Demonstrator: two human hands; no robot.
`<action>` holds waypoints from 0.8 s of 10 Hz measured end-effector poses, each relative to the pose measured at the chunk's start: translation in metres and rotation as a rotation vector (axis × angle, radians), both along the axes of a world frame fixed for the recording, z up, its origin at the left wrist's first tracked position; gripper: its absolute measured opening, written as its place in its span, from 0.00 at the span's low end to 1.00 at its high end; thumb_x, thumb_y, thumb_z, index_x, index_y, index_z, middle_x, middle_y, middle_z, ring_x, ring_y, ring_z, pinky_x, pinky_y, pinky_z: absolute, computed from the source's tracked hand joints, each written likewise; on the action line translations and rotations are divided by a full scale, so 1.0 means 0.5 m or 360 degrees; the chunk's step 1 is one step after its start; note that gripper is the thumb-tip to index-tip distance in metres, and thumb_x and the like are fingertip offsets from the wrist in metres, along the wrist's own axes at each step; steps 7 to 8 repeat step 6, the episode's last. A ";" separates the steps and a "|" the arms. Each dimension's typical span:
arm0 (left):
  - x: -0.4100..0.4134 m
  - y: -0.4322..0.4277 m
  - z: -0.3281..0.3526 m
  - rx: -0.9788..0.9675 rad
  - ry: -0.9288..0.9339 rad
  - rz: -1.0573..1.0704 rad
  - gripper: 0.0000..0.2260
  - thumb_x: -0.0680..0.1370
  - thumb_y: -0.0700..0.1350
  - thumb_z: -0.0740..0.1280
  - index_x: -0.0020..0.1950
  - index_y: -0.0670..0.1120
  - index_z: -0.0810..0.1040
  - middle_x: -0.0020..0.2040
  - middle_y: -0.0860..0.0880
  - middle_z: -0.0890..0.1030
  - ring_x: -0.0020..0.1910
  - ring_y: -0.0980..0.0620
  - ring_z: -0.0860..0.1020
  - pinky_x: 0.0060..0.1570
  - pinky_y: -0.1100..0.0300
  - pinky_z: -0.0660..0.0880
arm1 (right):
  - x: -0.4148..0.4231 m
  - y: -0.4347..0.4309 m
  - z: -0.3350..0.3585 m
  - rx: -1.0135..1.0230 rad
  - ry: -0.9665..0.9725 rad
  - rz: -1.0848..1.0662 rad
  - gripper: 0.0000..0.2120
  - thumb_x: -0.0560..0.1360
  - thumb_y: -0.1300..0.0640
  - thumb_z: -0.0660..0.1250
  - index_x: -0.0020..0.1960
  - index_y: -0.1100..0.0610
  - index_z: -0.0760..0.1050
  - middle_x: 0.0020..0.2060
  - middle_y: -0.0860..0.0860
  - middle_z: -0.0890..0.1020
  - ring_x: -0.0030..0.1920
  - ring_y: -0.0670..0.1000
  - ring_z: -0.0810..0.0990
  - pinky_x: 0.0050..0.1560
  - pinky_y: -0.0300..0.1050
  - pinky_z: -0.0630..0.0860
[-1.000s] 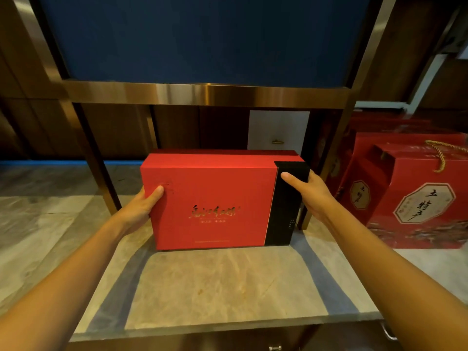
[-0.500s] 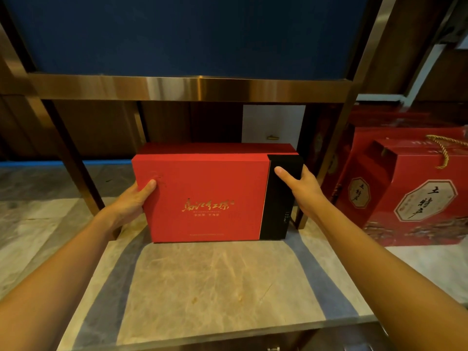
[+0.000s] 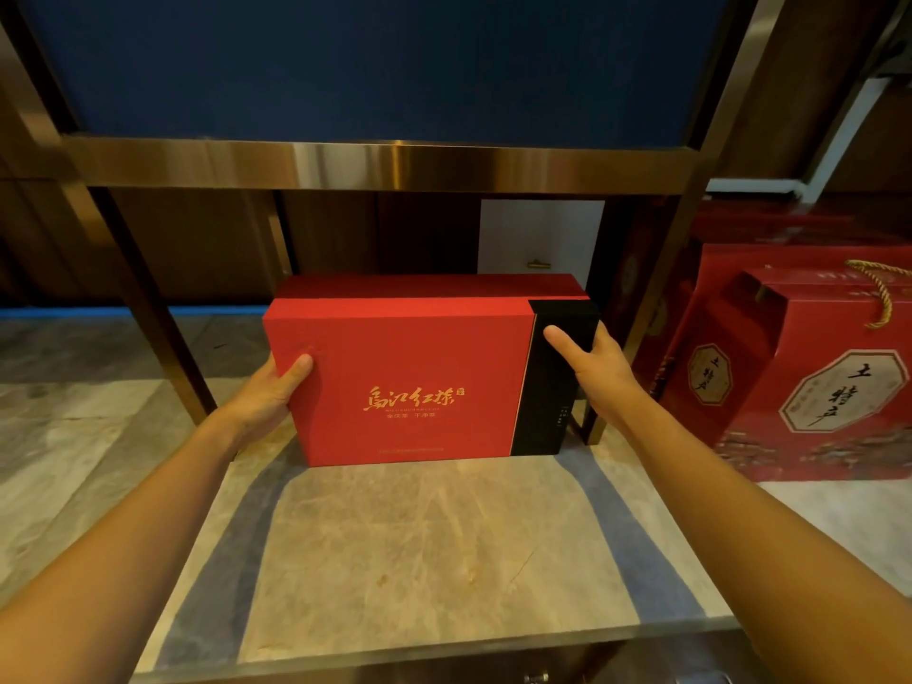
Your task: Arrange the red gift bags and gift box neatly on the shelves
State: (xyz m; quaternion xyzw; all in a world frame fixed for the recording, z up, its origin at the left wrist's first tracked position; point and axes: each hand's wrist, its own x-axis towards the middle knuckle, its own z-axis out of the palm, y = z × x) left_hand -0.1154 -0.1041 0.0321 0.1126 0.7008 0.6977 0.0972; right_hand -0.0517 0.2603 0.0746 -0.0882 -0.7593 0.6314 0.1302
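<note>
A red gift box [image 3: 414, 377] with gold lettering and a black band on its right end stands upright on the marble shelf [image 3: 434, 560], under a brass crossbar. My left hand [image 3: 269, 394] grips its left edge, thumb on the front face. My right hand [image 3: 599, 372] grips the black right end, thumb on the front. Red gift bags [image 3: 809, 367] with a gold rope handle stand to the right, beyond the shelf's upright.
A brass crossbar [image 3: 375, 162] runs low over the box, with a dark blue panel [image 3: 375, 61] above it. Brass uprights [image 3: 148, 308] slant down on both sides. A white cabinet door [image 3: 540, 234] with a small handle shows behind the box.
The box and both hands have shifted slightly left and back on the shelf; the grip is unchanged.
</note>
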 end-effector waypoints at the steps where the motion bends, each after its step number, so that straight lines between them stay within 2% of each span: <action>1: 0.000 0.005 -0.004 0.0057 0.0044 0.0066 0.50 0.55 0.68 0.74 0.72 0.50 0.64 0.61 0.49 0.78 0.57 0.54 0.80 0.52 0.58 0.76 | -0.004 0.000 -0.005 -0.0015 0.0029 0.0013 0.27 0.72 0.48 0.67 0.69 0.50 0.64 0.57 0.48 0.76 0.59 0.53 0.77 0.59 0.55 0.76; 2: 0.005 0.011 -0.006 0.0073 0.0063 0.0110 0.47 0.55 0.67 0.74 0.70 0.51 0.66 0.59 0.51 0.79 0.54 0.56 0.82 0.51 0.59 0.77 | -0.003 0.003 -0.016 -0.0038 0.0035 0.0045 0.29 0.72 0.47 0.68 0.70 0.50 0.64 0.61 0.50 0.76 0.62 0.53 0.76 0.62 0.55 0.75; 3: 0.013 0.019 -0.005 0.0114 0.0045 0.0168 0.40 0.63 0.64 0.72 0.70 0.50 0.65 0.58 0.51 0.79 0.54 0.55 0.80 0.56 0.55 0.75 | -0.003 0.005 -0.017 -0.0052 0.0008 0.0062 0.31 0.71 0.45 0.68 0.71 0.50 0.63 0.65 0.52 0.75 0.64 0.54 0.76 0.63 0.57 0.74; 4: 0.032 0.024 -0.019 -0.0018 0.0040 0.0269 0.32 0.67 0.59 0.68 0.69 0.52 0.65 0.57 0.53 0.77 0.55 0.55 0.77 0.61 0.52 0.72 | 0.010 0.003 -0.024 -0.0024 0.0004 0.0070 0.28 0.73 0.48 0.67 0.71 0.51 0.65 0.63 0.52 0.77 0.61 0.53 0.77 0.60 0.52 0.76; 5: 0.057 0.025 -0.039 -0.0242 0.0024 0.0363 0.33 0.66 0.63 0.69 0.68 0.53 0.68 0.59 0.54 0.78 0.57 0.54 0.77 0.60 0.54 0.72 | 0.025 0.014 -0.047 0.0002 -0.0100 0.0105 0.26 0.74 0.54 0.67 0.70 0.57 0.66 0.63 0.56 0.77 0.62 0.56 0.77 0.57 0.47 0.75; 6: 0.087 0.030 -0.084 -0.0549 0.0012 0.0464 0.25 0.74 0.49 0.68 0.69 0.43 0.71 0.62 0.44 0.78 0.61 0.45 0.77 0.57 0.56 0.72 | 0.065 0.013 -0.112 0.0424 -0.0458 0.0089 0.27 0.74 0.58 0.68 0.69 0.65 0.65 0.64 0.61 0.76 0.64 0.60 0.75 0.60 0.48 0.73; 8: 0.087 0.030 -0.084 -0.0549 0.0012 0.0464 0.25 0.74 0.49 0.68 0.69 0.43 0.71 0.62 0.44 0.78 0.61 0.45 0.77 0.57 0.56 0.72 | 0.065 0.013 -0.112 0.0424 -0.0458 0.0089 0.27 0.74 0.58 0.68 0.69 0.65 0.65 0.64 0.61 0.76 0.64 0.60 0.75 0.60 0.48 0.73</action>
